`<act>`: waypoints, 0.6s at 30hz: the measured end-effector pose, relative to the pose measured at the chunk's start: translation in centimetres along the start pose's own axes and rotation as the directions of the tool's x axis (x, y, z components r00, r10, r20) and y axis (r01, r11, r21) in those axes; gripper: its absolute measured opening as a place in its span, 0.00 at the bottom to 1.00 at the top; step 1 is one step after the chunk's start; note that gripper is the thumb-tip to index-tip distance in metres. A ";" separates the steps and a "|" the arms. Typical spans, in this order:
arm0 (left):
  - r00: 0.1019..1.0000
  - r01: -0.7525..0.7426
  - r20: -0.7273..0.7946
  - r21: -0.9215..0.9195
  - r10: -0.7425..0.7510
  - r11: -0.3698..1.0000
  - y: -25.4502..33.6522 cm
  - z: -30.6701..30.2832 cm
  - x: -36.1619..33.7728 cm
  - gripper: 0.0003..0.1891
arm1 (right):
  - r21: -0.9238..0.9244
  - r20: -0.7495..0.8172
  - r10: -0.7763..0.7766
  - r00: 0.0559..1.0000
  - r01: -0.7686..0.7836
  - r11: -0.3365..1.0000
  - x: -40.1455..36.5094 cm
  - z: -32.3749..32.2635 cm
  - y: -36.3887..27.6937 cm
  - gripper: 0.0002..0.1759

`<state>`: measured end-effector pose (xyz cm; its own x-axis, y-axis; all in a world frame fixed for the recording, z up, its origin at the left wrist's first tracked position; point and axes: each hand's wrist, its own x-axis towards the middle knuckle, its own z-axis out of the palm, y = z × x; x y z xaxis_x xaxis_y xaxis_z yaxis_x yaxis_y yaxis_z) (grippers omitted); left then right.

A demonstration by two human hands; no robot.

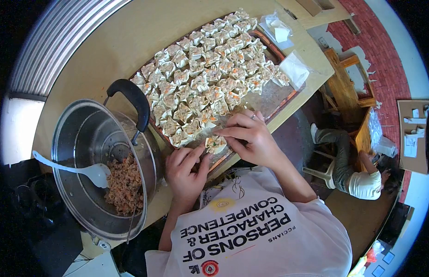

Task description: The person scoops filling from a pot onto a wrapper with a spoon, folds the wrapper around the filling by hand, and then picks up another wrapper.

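Note:
A filled dumpling (216, 144) sits at the near edge of the tray, between my two hands. My right hand (251, 135) has its thumb and fingers closed on the dumpling's upper right side. At its left side, my left hand (186, 170) has thumb and index finger bent close to the wrapper, with a small gap between their tips. Rows of open-topped dumplings (196, 83) with orange bits cover most of the tray (270, 99). To the left, a steel pot (76, 138) holds minced filling (124, 187) and a white ladle (92, 171).
Plastic packets with white wrappers (295, 69) lie beside the tray's right end, on the wooden table (110, 51). The pot's black handle (131, 97) rises near the tray's left corner. Another person (362, 182) sits on a chair at the right, away from the table.

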<state>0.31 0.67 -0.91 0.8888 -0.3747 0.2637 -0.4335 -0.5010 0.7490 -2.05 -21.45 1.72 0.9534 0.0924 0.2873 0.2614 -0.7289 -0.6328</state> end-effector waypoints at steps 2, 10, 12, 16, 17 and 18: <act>1.000 0.007 -0.007 0.005 -0.007 1.000 0.0 0.0 -0.1 0.14 | -0.005 -0.005 -0.003 1.000 0.003 1.000 -0.1 0.2 0.1 0.14; 1.000 0.010 -0.014 -0.025 -0.010 1.000 0.2 0.0 0.1 0.12 | -0.008 -0.009 -0.068 0.998 0.068 0.998 0.2 0.3 0.3 0.12; 1.000 0.016 -0.006 -0.035 -0.017 0.999 0.2 -0.1 0.1 0.12 | -0.023 0.024 -0.085 0.996 0.086 0.996 0.3 0.2 0.3 0.13; 1.000 -0.026 0.013 -0.008 0.026 1.000 0.0 -0.2 0.1 0.15 | -0.004 0.086 -0.068 0.994 0.068 0.998 0.2 -0.9 0.4 0.19; 1.000 -0.028 0.011 -0.007 0.028 1.000 0.3 -0.4 0.2 0.15 | -0.002 0.083 -0.027 0.996 0.028 1.000 -0.1 -1.4 0.4 0.20; 0.999 0.000 0.033 -0.020 0.001 1.000 0.8 -0.8 0.2 0.18 | -0.001 0.080 0.013 0.997 -0.013 1.000 -0.2 -1.8 0.3 0.23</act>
<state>0.28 0.78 0.22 0.8832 -0.4004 0.2442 -0.4305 -0.4857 0.7608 -2.48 -22.85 2.75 0.9657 0.1367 0.2208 0.2488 -0.7310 -0.6354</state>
